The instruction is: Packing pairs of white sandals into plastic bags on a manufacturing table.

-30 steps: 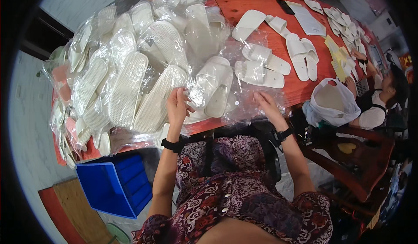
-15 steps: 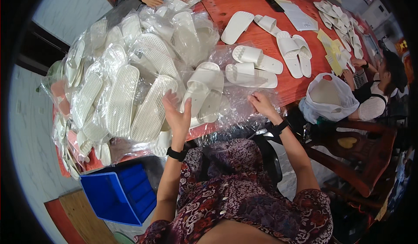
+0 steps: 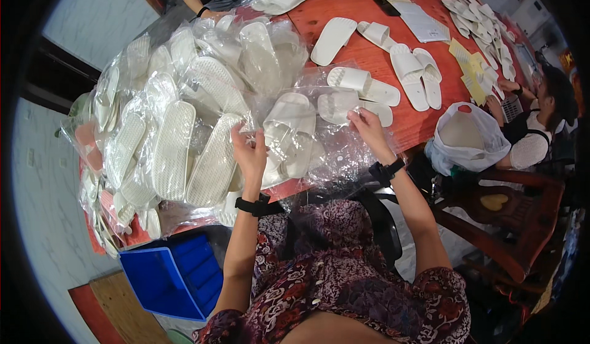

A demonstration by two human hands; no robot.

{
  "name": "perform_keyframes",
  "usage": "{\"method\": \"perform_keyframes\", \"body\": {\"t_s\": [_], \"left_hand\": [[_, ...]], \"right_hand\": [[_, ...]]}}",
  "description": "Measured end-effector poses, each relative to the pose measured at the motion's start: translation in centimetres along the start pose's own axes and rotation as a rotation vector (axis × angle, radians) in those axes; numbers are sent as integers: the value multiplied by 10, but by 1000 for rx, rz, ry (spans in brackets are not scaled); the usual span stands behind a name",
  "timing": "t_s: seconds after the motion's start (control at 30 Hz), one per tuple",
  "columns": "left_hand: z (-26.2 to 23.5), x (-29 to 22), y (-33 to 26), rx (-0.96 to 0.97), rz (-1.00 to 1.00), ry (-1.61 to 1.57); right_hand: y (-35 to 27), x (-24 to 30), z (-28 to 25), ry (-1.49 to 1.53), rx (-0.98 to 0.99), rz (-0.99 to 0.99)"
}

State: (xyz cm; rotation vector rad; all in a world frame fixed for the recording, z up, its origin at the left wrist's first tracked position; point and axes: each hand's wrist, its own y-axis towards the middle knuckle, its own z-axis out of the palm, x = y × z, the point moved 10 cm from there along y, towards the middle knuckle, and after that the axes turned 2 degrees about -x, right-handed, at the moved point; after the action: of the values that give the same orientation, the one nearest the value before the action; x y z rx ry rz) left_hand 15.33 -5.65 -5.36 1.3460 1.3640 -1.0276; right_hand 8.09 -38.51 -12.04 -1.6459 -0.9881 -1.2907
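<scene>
At table edge, clear bag (image 3: 307, 141) with a white slipper pair (image 3: 289, 126) pinched by left hand (image 3: 251, 153) and right hand (image 3: 369, 129). Bagged pile (image 3: 178, 117) large at left; loose slippers (image 3: 393, 67) on red table (image 3: 369, 12) not yet bagged.

Bagged slippers (image 3: 184, 135) crowd left; right open

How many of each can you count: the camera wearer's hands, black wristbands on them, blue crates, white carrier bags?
hands: 2 (left hand, right hand)
wristbands: 2 (left wristband, right wristband)
crate: 1
bag: 1
Total: 6
</scene>
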Motion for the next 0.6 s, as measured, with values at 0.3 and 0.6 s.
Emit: {"method": "perform_keyframes", "body": {"t_s": [0.3, 0.6], "left_hand": [[80, -84, -76, 212, 848, 545], [147, -21, -49, 473, 727, 980]], "right_hand": [[40, -33, -13, -550, -156, 95], [51, -48, -14, -412, -49, 181]]}}
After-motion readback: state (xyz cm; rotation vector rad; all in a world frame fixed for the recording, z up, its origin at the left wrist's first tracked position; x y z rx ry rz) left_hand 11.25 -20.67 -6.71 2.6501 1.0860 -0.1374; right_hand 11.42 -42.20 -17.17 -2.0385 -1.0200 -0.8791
